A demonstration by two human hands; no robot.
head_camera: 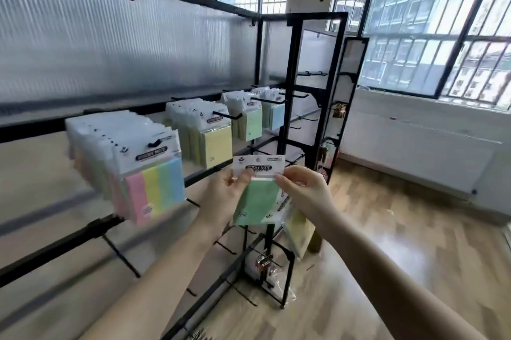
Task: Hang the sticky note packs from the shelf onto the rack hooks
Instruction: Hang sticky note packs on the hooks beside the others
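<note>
A green sticky note pack in a clear sleeve with a white header card (257, 195) is held up in mid-air, pinched at the header by the left hand (235, 187) and the right hand (301, 190). More packs, one yellowish (300, 231), are seemingly tucked under the right hand. The pack is not yet hooked. Just beyond, the black wire rack (276, 129) is already well stocked: a full row of multicolour striped packs (132, 162), then yellow packs (201, 135), then green and blue ones (257, 115). Lower hooks are seen bare, so work is judged well along but unfinished. Farther off, a ribbed translucent wall panel (110, 35), wooden plank floor (401, 243) and barred windows (442, 21) are seen.
</note>
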